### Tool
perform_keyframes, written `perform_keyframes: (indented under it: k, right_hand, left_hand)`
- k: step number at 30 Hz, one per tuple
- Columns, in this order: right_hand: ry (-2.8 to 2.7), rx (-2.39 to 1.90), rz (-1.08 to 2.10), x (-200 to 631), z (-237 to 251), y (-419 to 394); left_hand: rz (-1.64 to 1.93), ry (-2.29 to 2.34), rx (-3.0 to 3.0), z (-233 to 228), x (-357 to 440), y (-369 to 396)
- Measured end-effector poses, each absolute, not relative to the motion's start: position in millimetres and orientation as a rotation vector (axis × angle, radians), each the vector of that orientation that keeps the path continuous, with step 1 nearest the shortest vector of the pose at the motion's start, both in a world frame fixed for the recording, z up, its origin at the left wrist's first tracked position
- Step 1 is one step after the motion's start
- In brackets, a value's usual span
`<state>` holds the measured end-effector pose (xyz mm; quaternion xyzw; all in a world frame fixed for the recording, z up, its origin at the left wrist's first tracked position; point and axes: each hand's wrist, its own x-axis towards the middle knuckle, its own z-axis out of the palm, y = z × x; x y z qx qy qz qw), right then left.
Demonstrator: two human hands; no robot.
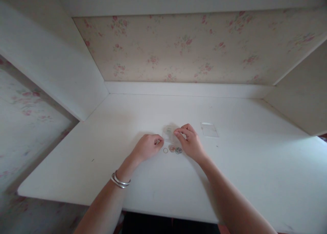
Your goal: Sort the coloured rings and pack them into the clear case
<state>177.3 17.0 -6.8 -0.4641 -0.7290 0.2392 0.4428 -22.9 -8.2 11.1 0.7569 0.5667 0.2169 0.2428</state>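
Note:
A small clear plastic box (168, 134) lies on the white table between my hands, with something greenish inside it. My left hand (148, 147) has thumb and forefinger pinched at the box's near left corner. My right hand (190, 141) is closed in a pinch over the box's right side; what its fingertips hold is too small to make out. Just in front of the box lie a thin gold-coloured ring (166, 150), a reddish round piece (172, 148) and a dark silvery round piece (178, 151), side by side.
A clear, flat plastic lid or tray (209, 130) lies to the right, beyond my right hand. White panels (84, 90) enclose the table at left and right, and a floral wall (178, 49) rises behind it. A tiny dark sliver (93, 160) lies at left.

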Motion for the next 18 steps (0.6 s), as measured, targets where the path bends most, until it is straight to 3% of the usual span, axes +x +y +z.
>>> perform_keyframes:
  k: [8,18]
  right_hand:
    - [-1.619,-1.400,0.595,192.2,-27.6,41.1]
    - [-1.677,-1.353,0.439,176.8,-24.9,34.6]
  left_hand:
    - [0.493,1.285,1.980,9.7,-25.1,-16.1]
    - [0.405,1.311,2.032,2.0,-26.8,-14.1]
